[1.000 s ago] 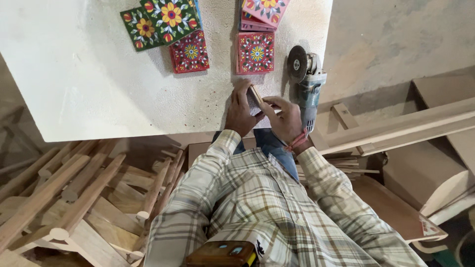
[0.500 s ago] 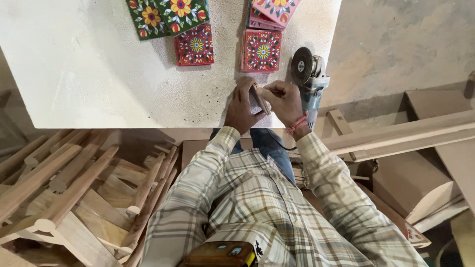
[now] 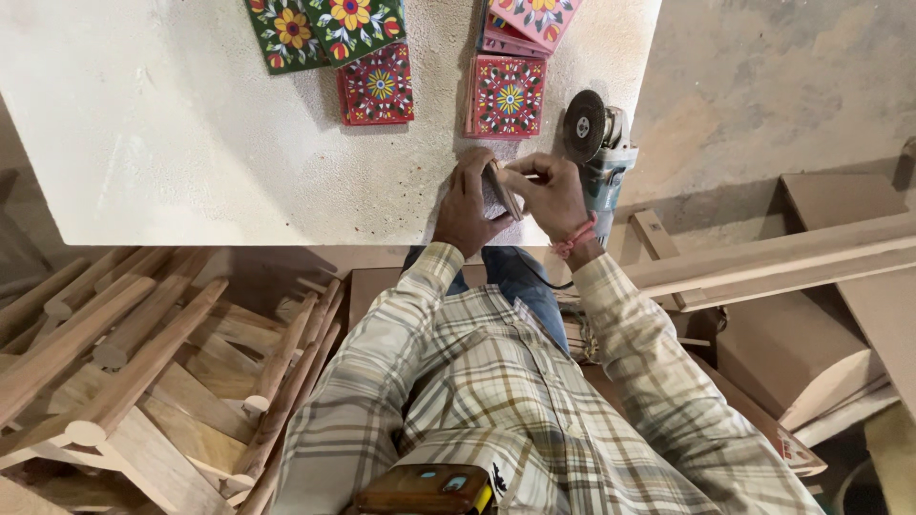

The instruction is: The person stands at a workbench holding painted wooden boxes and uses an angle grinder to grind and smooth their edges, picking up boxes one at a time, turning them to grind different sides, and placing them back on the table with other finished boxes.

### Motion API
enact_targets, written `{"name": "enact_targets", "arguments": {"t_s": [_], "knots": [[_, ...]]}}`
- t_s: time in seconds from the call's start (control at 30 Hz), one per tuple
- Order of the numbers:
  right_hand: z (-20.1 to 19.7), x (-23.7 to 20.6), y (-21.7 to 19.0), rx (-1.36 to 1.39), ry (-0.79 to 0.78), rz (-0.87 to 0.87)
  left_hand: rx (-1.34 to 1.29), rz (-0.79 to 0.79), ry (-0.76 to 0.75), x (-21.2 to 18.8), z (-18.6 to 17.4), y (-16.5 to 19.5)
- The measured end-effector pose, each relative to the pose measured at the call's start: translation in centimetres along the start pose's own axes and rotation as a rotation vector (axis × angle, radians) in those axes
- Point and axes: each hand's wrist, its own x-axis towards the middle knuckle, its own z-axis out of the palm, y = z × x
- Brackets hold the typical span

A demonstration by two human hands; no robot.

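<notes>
Head view: we look down on a pale, dusty stone-like worktop (image 3: pixel 191 143) set against a bare cement wall (image 3: pixel 782 86), with turned wooden legs and offcuts (image 3: pixel 124 362) piled to the left below it and flat timber boards (image 3: pixel 763 267) stacked to the right. At the near edge of the slab, our left hand (image 3: pixel 465 205) and right hand (image 3: pixel 553 195) meet over a small tile (image 3: pixel 501 189) held on edge, tilted up off the surface; left fingers are curled around its back and the right fingers pinch the upper edge narrowly, likely so one side can be inspected or worked. An angle grinder (image 3: pixel 596 143) lies just beside the right hand, disc facing us, within easy reach. Further back sit red patterned tiles (image 3: pixel 379 84), a second red stack (image 3: pixel 506 95), green floral tiles (image 3: pixel 324 29) and a pink one (image 3: pixel 534 14), kept apart from the hands.
</notes>
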Motion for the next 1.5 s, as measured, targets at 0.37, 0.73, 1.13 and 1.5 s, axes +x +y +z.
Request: {"name": "enact_targets", "arguments": {"t_s": [0.37,0.73,1.13,1.5], "knots": [[-1.9,-3.7,2.3,0.006,-0.053,0.084,0.011,-0.005,-0.005,0.1,0.1,-0.2],[-2.3,-4.0,2.8,0.043,-0.075,0.103,0.027,0.014,0.002,0.3,-0.1,-0.1],[-1.3,-2.6,1.4,0.034,-0.026,0.133,0.031,0.0,0.001,0.5,-0.2,0.0],[-0.1,-0.1,-1.2,-0.062,-0.022,-0.065,0.01,0.004,-0.013,0.7,-0.9,0.7]]}}
